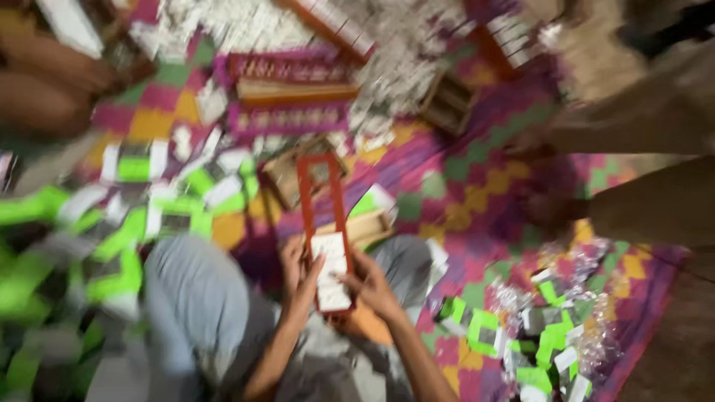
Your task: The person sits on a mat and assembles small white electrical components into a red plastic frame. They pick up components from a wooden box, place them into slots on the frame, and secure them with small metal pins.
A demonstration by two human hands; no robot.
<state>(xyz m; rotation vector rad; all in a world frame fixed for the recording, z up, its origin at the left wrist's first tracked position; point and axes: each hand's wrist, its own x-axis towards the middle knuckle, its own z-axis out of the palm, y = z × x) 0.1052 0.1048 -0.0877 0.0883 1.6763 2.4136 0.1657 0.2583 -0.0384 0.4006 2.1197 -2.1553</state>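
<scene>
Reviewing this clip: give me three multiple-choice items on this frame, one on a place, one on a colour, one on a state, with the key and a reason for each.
1. Where does the long narrow frame lie?
A. between the two hands, over the person's lap
B. leaning on a wall
C. on a shelf

2. What colour is that frame?
A. blue
B. red-orange
C. black

3. How is the frame filled?
A. full along its whole length
B. white pieces at the near end only, far end bare
C. quite bare

Key: 1 A, the left hand and right hand touch its near end from either side. 2 B, its rails show red-orange against the patterned mat. 3 B, white fills only the part by the hands; the picture is blurred, so the pieces cannot be counted.
</scene>
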